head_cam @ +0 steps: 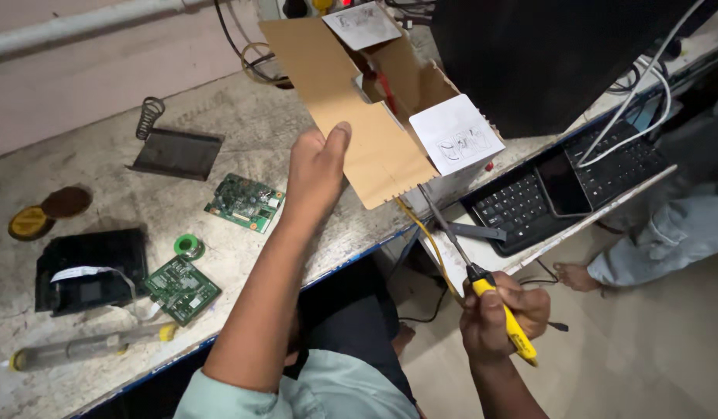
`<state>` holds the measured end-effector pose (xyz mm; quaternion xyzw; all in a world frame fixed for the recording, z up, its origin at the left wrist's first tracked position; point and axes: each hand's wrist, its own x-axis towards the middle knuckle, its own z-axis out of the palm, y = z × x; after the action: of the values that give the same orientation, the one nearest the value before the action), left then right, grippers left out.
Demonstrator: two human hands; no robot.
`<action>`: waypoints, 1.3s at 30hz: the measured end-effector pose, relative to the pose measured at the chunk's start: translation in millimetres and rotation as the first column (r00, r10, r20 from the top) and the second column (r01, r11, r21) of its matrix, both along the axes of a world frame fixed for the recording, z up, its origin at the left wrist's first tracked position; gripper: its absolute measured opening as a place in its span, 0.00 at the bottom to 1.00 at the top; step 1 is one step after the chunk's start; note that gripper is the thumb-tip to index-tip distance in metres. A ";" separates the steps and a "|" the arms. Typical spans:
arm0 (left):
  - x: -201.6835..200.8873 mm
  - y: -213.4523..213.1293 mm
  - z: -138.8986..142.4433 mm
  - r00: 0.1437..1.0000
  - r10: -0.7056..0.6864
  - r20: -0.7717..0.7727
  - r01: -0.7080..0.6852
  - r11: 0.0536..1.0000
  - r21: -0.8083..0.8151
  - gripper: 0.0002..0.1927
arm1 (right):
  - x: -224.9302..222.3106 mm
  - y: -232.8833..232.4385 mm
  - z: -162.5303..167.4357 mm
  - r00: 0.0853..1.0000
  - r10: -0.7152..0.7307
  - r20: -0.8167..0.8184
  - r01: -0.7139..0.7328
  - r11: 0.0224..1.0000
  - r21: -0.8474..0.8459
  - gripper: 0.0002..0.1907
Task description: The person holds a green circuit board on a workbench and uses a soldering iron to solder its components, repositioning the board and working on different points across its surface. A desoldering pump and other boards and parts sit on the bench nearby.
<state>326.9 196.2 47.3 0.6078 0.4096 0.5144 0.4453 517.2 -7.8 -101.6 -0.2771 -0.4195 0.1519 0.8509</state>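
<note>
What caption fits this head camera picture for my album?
Left hand holds a cardboard box flap while right hand grips a yellow-handled soldering iron beside circuit boards.

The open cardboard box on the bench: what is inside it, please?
Inside the cardboard box only a red item shows, between the raised flaps. The left hand holds the front flap, which covers the rest. The right hand grips a yellow-handled soldering iron outside it.

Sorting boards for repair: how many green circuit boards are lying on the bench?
2. One green circuit board lies mid-bench, left of the raised left hand. The other circuit board sits near the front edge, beside the black module. More may be hidden in the cardboard box.
</note>
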 end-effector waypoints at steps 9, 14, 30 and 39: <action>0.8 3.8 -4.8 0.996 -0.047 0.080 0.040 0.996 0.078 0.20 | 1.9 -7.1 18.1 0.958 0.198 -0.208 -0.230 0.962 -0.145 0.13; -1.3 1.8 -5.4 0.998 -0.034 0.047 0.033 0.999 0.013 0.21 | 10.7 -2.1 38.7 0.669 0.604 -0.433 -0.612 0.778 0.139 0.09; -0.5 3.6 -3.6 0.993 -0.067 0.092 0.065 0.997 0.031 0.21 | 13.1 17.7 42.6 0.346 0.742 -0.575 -0.715 0.605 0.351 0.26; -2.0 5.7 -6.9 0.996 0.041 -0.083 -0.037 0.999 0.038 0.23 | 22.4 16.3 28.2 0.524 0.660 -0.539 -0.664 0.712 0.228 0.21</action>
<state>324.8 201.9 40.4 0.6287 0.4300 0.5046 0.4065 539.6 8.5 -73.4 -0.0385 -0.2093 0.5417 0.8132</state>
